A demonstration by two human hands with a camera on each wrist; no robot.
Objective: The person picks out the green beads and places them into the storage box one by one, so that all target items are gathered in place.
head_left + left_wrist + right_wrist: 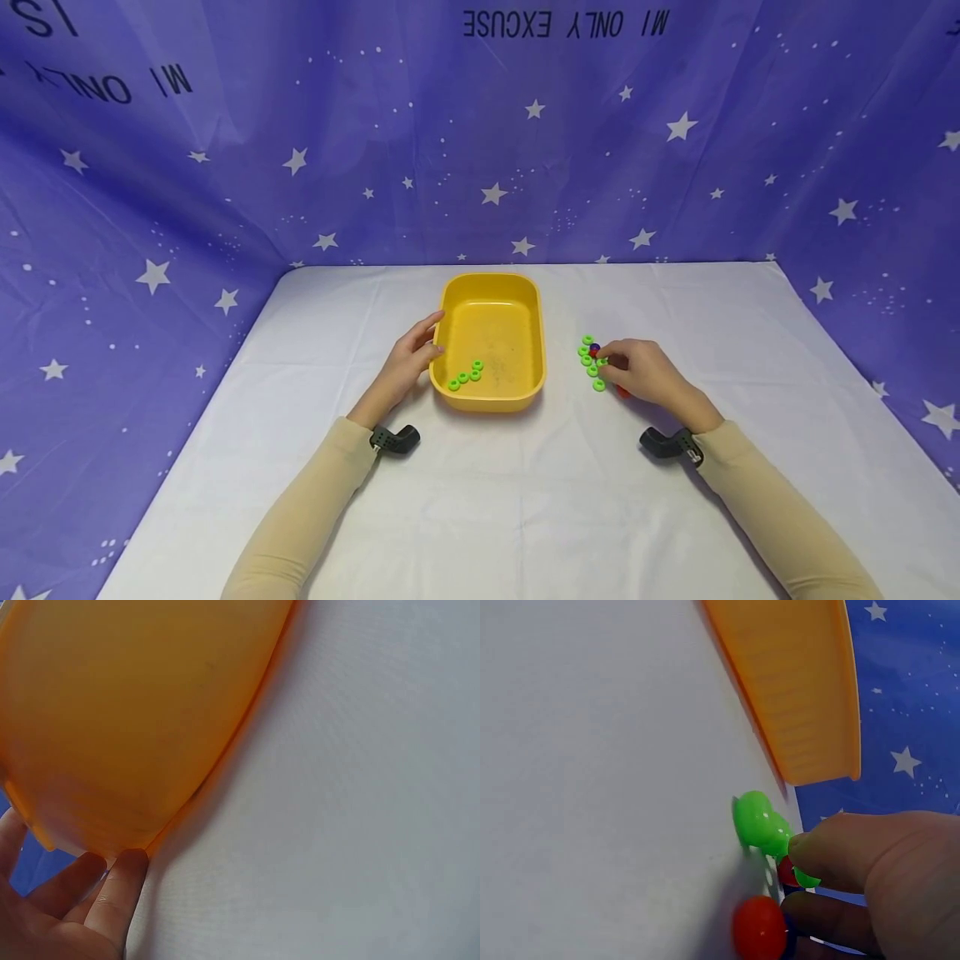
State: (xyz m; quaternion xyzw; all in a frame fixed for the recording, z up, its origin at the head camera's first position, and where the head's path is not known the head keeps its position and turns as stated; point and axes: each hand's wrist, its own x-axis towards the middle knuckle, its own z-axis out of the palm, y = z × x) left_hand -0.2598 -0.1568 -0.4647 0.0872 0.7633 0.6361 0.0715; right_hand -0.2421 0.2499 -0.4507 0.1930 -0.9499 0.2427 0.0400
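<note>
In the head view my left hand (408, 357) touches the left side of a yellow plastic bin (542, 333). The left wrist view has these fingertips (129, 862) against its outer wall. Several green ring-shaped beads (463, 378) lie in the bin's near-left corner. Right of the bin, my right hand (641, 369) is down at a loose group of green beads (587, 360). Its thumb and a finger pinch a green bead (808, 880), partly hidden by them. A red and dark-blue bead (595, 351) lies by the fingertips. Beneath the hand, a red bead (759, 928) shows.
A white cloth (480, 500) covers the table. Purple curtains with white stars (492, 194) hang behind it and at both sides. Each wrist wears a black camera mount (395, 440) over a beige sleeve (303, 500).
</note>
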